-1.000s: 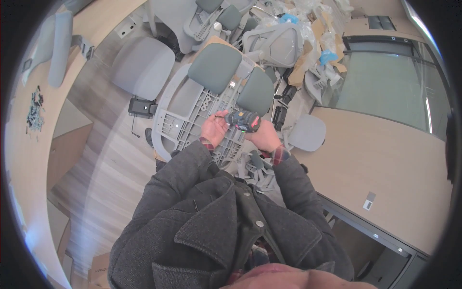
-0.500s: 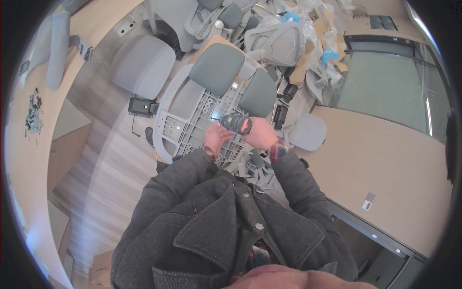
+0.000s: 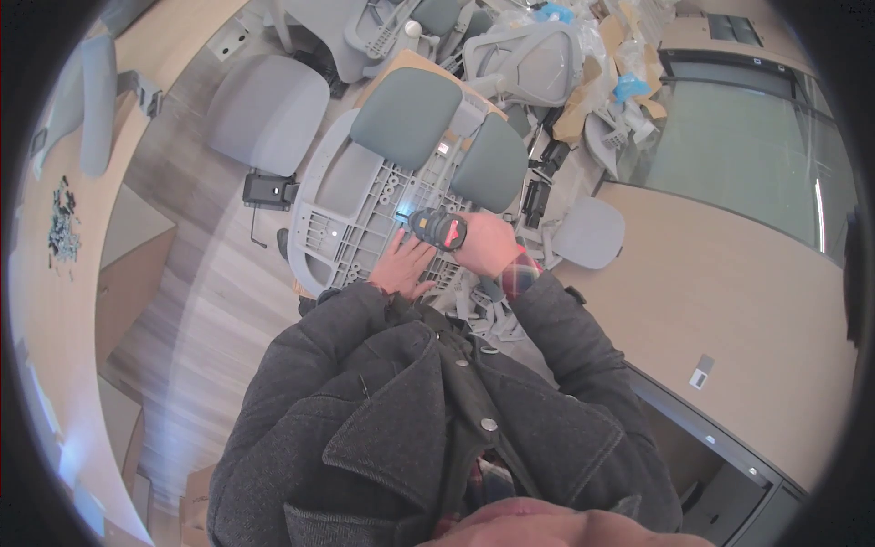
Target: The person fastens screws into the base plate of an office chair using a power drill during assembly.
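Pale wood-grain flooring (image 3: 196, 301) ran beneath a grey, ribbed plastic frame (image 3: 319, 236), which lay between a curved tan desk (image 3: 108, 205) and a broad light-brown tabletop (image 3: 674, 301). Two rounded grey-green pads (image 3: 406, 117) sat on the frame's far part. The right hand (image 3: 488, 244) was closed around a black-and-red power driver (image 3: 437, 229), its fingertips hidden underneath. The driver pointed leftwards over the ribs, with a bluish glow at its nose. The left hand (image 3: 404, 264) lay with fingers spread at the frame's near side, just below the nose, apparently bracing and pinching nothing that showed.

The step in hand looked like lining up the driver with a fastening point on the ribs; whether the tip was seated could not be told. From there, the move called for a square tip, steady pressure and the spread fingers kept clear.
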Motion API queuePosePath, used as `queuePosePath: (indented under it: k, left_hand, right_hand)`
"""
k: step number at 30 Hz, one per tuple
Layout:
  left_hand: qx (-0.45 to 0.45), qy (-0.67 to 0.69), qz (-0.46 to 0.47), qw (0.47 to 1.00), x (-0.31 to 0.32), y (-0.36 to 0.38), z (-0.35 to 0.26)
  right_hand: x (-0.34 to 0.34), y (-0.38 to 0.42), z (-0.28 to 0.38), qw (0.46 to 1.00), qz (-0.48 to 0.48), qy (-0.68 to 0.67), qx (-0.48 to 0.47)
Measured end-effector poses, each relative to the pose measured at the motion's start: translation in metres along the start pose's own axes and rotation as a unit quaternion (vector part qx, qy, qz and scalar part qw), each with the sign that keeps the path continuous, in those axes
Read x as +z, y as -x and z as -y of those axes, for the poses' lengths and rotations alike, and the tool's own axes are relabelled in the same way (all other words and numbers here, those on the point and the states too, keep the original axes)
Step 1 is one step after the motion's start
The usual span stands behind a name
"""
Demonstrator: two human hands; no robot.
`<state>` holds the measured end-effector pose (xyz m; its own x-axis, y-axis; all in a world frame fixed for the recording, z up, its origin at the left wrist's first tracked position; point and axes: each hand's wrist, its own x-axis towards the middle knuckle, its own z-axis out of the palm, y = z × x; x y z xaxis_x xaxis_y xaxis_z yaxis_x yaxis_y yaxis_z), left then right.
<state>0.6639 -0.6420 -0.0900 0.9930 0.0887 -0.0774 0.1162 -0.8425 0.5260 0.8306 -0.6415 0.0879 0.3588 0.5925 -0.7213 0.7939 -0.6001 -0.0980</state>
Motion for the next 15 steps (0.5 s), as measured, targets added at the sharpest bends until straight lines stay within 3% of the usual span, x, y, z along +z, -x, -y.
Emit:
queuePosePath:
  k: [6, 9, 12, 15]
  left_hand:
    - [0.015, 0.025, -0.015, 0.999, 0.010, 0.001, 0.002]
    - [0.042, -0.002, -0.085, 0.995, 0.031, 0.000, 0.005]
    - [0.036, 0.018, -0.080, 0.996, 0.009, -0.003, 0.002]
    - [0.017, 0.013, 0.013, 1.000, -0.008, 0.000, -0.002]
  right_hand:
    - [-0.004, -0.006, 0.011, 0.998, 0.015, 0.065, -0.003]
    - [-0.013, -0.007, 0.018, 0.982, 0.060, 0.174, -0.043]
    - [-0.020, -0.008, 0.011, 0.993, 0.041, 0.111, -0.028]
    - [-0.019, -0.010, 0.003, 0.996, 0.024, 0.073, -0.042]
